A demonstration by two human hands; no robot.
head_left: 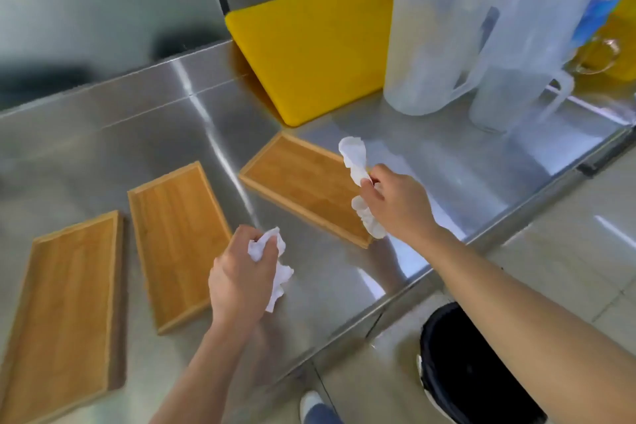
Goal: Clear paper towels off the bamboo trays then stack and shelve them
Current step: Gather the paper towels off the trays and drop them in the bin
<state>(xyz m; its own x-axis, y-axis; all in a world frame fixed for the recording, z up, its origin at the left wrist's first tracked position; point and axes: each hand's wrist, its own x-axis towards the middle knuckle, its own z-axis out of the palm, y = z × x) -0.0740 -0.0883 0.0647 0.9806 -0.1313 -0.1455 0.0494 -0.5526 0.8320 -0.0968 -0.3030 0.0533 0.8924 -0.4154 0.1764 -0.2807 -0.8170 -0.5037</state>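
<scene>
Three bare bamboo trays lie flat on the steel counter: the left tray (65, 313), the middle tray (177, 241) and the right tray (303, 182). My left hand (237, 279) hovers just right of the middle tray, closed around a crumpled white paper towel (275, 265). My right hand (395, 203) is over the near right end of the right tray and grips a second, longer paper towel (356, 162) that sticks out above and below the fist. No paper lies on any tray.
A yellow cutting board (316, 45) leans at the back. Two translucent plastic pitchers (433, 31) (523, 62) stand at the back right. A black-lined bin (475, 368) sits on the floor below the counter's front edge (389, 299). My shoe (309, 404) shows at the bottom.
</scene>
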